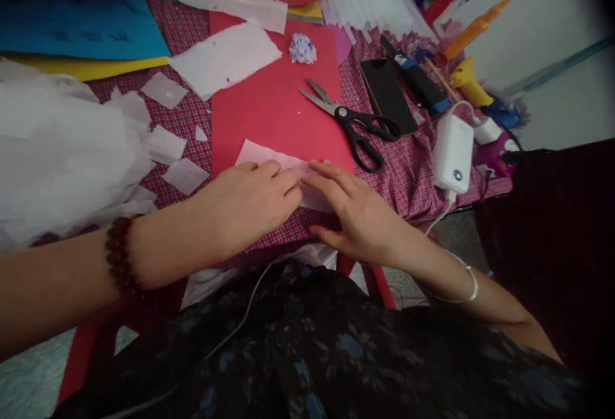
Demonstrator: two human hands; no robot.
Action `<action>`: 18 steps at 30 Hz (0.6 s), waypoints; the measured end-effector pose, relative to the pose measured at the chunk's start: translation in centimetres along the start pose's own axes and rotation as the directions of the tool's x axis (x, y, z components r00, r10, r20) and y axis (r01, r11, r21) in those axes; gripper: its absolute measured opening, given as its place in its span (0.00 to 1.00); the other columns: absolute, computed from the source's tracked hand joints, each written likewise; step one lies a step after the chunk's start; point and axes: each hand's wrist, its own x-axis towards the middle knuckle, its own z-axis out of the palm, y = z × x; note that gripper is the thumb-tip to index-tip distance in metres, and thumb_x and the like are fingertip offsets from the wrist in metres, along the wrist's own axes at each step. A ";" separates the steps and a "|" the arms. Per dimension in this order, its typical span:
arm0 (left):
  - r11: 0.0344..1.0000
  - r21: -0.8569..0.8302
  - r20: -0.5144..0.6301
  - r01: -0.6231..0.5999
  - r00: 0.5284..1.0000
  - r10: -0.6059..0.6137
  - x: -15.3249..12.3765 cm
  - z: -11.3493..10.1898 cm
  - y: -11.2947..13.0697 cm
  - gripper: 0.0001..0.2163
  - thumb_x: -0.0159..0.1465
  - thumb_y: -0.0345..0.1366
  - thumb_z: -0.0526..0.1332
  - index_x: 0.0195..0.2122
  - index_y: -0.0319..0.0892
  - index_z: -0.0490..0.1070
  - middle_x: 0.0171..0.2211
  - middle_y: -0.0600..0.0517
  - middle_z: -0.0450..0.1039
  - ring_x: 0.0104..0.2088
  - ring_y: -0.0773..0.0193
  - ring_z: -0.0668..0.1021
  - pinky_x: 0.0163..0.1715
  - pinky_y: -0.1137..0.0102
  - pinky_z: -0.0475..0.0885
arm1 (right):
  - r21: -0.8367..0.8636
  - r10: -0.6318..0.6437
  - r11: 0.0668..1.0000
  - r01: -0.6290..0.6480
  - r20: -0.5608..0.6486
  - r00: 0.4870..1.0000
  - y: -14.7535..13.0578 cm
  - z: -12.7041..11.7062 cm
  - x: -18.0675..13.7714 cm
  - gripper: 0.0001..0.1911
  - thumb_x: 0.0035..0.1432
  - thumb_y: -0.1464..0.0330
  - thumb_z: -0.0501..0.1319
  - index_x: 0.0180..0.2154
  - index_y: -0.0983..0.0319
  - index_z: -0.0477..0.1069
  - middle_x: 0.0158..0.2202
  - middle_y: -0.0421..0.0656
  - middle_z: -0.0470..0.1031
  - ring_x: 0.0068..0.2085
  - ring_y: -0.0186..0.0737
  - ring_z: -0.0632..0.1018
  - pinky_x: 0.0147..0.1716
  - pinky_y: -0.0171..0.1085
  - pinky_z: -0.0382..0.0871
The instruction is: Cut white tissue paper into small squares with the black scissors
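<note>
A piece of thin white paper (262,151) lies near the table's front edge, partly over a red sheet (269,111). On it rests my left hand (245,201), fingers curled together and tips hidden, with the paper beneath them. My right hand (362,214) touches the paper's right part; its fingers are stretched out flat and the thumb stands apart. Scissors (342,111) with black handles lie partly spread beyond my right hand. A crumpled white-and-purple paper ball (302,49) sits further back on the red sheet.
White paper (57,150) is heaped at left, near several small cut squares (185,175). A blue sheet (81,22) lies behind. At right are a phone (388,95), a white power bank (454,150) with a cable, and a yellow glue-gun-like object (468,82).
</note>
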 end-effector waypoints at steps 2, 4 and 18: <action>1.000 -0.005 0.019 0.016 1.000 -0.016 0.4 -0.3 -0.2 0.14 0.65 0.23 0.52 0.45 0.39 0.75 0.43 0.41 0.77 0.47 0.49 0.78 0.41 0.61 0.71 | -0.033 0.035 0.999 -0.036 -0.046 0.998 -0.3 0.5 0.2 0.31 0.61 0.69 0.66 0.64 0.59 0.61 0.66 0.57 0.65 0.68 0.63 0.66 0.64 0.66 0.65; 0.996 -0.061 -0.007 0.062 0.998 -0.062 0.7 -0.4 -0.6 0.14 0.66 0.24 0.51 0.44 0.38 0.75 0.42 0.42 0.77 0.46 0.51 0.78 0.42 0.62 0.70 | -0.057 0.047 0.997 -0.052 -0.089 0.995 -0.3 1.0 0.4 0.23 0.63 0.69 0.64 0.59 0.59 0.67 0.63 0.56 0.69 0.66 0.62 0.70 0.62 0.65 0.67; 0.981 0.093 -0.186 0.169 0.971 -0.150 -2.0 0.3 -2.0 0.09 0.68 0.30 0.55 0.37 0.40 0.75 0.39 0.43 0.75 0.42 0.49 0.75 0.40 0.56 0.69 | -0.202 0.026 0.973 -0.116 -0.404 0.914 1.6 1.6 -0.1 0.07 0.67 0.70 0.60 0.38 0.56 0.77 0.42 0.45 0.77 0.44 0.50 0.75 0.44 0.51 0.63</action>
